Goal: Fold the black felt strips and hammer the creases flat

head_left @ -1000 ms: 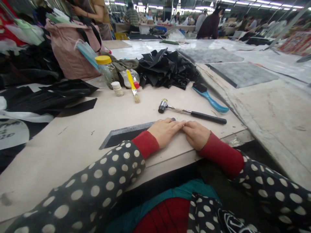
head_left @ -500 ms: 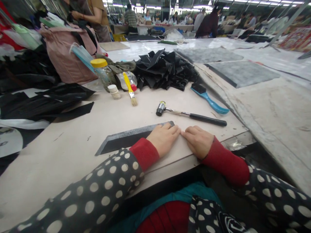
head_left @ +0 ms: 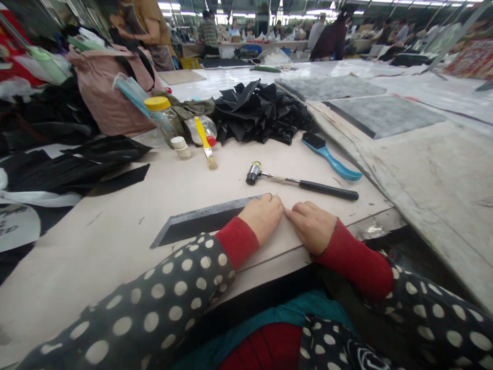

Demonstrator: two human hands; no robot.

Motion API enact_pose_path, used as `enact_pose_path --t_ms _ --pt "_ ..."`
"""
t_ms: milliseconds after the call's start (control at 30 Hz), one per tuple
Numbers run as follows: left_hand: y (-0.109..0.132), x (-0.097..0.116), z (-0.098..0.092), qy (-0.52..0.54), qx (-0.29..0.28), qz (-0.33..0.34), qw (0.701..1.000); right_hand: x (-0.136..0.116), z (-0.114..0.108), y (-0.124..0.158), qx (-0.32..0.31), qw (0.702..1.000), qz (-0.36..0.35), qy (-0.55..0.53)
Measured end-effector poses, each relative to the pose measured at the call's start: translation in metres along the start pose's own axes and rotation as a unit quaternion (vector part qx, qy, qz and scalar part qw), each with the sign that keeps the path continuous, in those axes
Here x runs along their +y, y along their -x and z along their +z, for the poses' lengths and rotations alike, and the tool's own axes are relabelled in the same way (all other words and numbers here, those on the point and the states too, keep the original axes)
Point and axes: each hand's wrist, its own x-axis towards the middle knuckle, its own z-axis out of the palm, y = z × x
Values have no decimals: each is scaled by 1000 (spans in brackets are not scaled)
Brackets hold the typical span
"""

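Note:
A long black strip of material (head_left: 208,223) with a grey folded edge and a slanted left end lies flat on the work board. Over its right end sits my left hand (head_left: 264,216), fingers curled and pressed down on it. My right hand (head_left: 314,226) is closed in a pinch just to the right, its fingertips meeting those of my left hand. What the right fingertips hold is hidden. Beyond both hands lies a mallet (head_left: 300,186) with a metal head and black grip.
Behind the mallet are a blue-handled brush (head_left: 335,163), a yellow paintbrush (head_left: 206,144), a small white bottle (head_left: 181,148), a yellow-lidded jar (head_left: 165,121) and a heap of black pieces (head_left: 262,113). A pink bag (head_left: 103,92) stands back left. Black material (head_left: 69,172) lies at left.
My left hand's fingers have curled in more and the hand has shifted slightly right. My right hand has moved a touch left. The strip stays in place.

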Motion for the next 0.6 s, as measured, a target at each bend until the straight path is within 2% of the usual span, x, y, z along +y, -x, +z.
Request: enact_pose_path --t_ms 133,333,600 --pt "0 -2 0 13 0 -7 1000 0 1 0 16 1000 6 -2" --pt "-3 -10 -6 50 -33 -16 998 2 5 1 35 999 14 -6" --pt "-4 -22 -6 20 33 -24 999 5 4 -1 27 999 9 -21"
